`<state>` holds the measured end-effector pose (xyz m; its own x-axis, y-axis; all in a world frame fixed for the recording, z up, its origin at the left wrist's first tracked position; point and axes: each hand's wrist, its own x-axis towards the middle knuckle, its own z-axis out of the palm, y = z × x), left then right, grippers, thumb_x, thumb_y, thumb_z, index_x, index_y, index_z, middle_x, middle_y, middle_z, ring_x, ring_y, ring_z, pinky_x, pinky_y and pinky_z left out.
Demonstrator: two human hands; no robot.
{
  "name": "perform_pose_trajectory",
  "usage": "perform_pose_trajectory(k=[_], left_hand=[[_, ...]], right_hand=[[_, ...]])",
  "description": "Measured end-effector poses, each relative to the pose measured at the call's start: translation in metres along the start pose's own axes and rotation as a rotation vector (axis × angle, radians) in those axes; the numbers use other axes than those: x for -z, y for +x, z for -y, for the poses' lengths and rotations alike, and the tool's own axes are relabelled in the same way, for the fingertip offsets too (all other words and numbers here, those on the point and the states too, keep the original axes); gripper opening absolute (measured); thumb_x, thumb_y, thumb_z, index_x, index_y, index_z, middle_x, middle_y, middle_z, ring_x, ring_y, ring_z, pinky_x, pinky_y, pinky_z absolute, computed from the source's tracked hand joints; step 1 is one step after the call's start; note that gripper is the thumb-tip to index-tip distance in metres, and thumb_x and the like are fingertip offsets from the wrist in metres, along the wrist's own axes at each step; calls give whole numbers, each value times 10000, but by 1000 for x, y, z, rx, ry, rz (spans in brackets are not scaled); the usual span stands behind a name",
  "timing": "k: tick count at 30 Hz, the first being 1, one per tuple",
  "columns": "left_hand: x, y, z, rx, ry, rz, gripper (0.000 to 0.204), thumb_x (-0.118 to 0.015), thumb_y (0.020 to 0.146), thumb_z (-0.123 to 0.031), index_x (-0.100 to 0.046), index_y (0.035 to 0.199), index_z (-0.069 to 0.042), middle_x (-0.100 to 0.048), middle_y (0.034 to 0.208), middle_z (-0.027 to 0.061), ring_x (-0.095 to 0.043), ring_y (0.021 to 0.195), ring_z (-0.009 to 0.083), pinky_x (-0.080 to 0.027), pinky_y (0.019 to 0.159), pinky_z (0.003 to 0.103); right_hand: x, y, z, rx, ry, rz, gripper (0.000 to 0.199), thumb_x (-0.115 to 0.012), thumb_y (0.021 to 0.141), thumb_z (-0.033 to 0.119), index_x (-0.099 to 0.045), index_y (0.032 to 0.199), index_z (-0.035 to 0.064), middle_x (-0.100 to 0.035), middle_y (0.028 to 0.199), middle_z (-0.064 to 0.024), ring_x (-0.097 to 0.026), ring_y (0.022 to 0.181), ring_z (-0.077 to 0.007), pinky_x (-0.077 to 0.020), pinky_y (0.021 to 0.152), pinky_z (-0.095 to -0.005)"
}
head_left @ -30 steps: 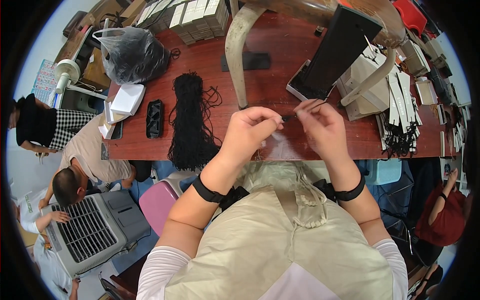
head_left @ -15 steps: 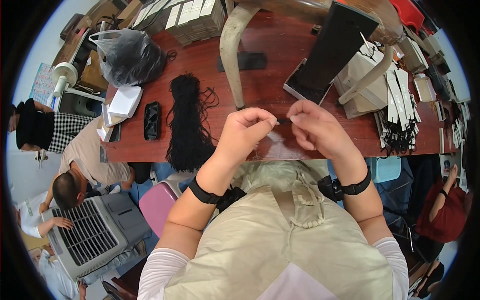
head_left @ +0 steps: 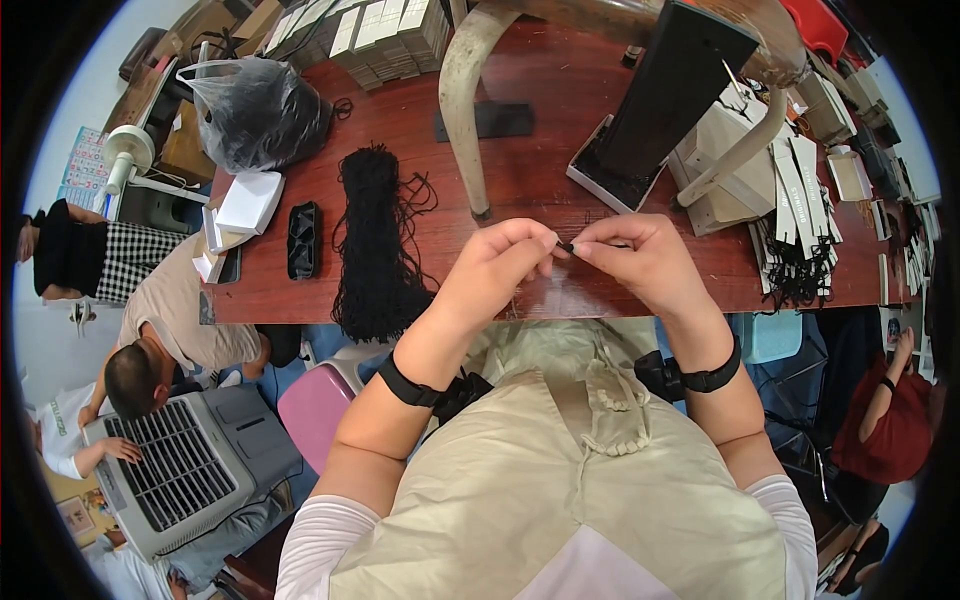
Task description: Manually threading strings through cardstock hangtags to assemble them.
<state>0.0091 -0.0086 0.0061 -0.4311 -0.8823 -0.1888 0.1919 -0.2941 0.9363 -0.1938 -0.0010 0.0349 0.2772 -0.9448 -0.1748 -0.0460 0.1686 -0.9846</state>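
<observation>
Above the table's front edge, my left hand (head_left: 503,254) and my right hand (head_left: 645,258) meet fingertip to fingertip. Both pinch a small dark piece (head_left: 566,247), which looks like black cord; the fingers cover most of it. To the left of my left hand lies a thick bundle of black cords (head_left: 376,245), its loose ends straggling to the right. Beyond my right hand a tall black panel (head_left: 670,90) rises out of a shallow white box (head_left: 622,192) holding black material. White tags with black strings (head_left: 803,195) are heaped on the right.
A whitish curved stool leg (head_left: 463,110) stands on the red-brown table (head_left: 560,180). At left are a black compartment tray (head_left: 303,242), an open white box (head_left: 248,203) and a filled plastic bag (head_left: 258,115). Stacked white boxes (head_left: 390,40) stand behind. People are nearby, one by a grey air cooler (head_left: 180,465).
My right hand has lowered slightly and closed into a pinch beside the left fingertips. The left hand stays almost in place, its fingers curled a little more.
</observation>
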Motion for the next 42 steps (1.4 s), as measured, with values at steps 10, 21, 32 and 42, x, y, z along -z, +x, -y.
perform_pose_trajectory(k=[10, 21, 32, 42], left_hand=[[-9, 1, 13, -276, 316, -73, 202, -574, 933, -199, -589, 798, -49, -517, 692, -51, -439, 616, 22, -358, 539, 196], [-10, 17, 9, -668, 818, -119, 171, -496, 962, -158, -532, 1071, -30, -554, 930, 29, -551, 802, 81, -440, 673, 204], [-8, 8, 16, 186, 298, 205, 268, -476, 981, -278, -582, 883, -53, -525, 748, -36, -431, 649, 39, -373, 578, 203], [-3, 8, 13, 156, 153, 81, 237, -455, 990, -246, -517, 839, -74, -365, 639, -61, -320, 559, 47, -340, 548, 221]], right_hand=[[5, -2, -3, 59, -65, -8, 94, -669, 820, 53, -696, 871, -21, -664, 765, -24, -573, 707, -56, -461, 636, -214], [16, -14, -5, 464, -651, 68, 108, -661, 753, 121, -651, 834, 50, -595, 776, -87, -594, 710, -273, -475, 617, -371], [93, -33, -1, 422, -1109, -571, 206, -684, 753, 110, -670, 949, 50, -640, 946, -112, -597, 863, -300, -481, 762, -386], [111, -36, -27, 362, -1655, -841, 443, -652, 821, 212, -576, 1247, 116, -400, 1403, -143, -363, 1258, -394, -319, 1012, -505]])
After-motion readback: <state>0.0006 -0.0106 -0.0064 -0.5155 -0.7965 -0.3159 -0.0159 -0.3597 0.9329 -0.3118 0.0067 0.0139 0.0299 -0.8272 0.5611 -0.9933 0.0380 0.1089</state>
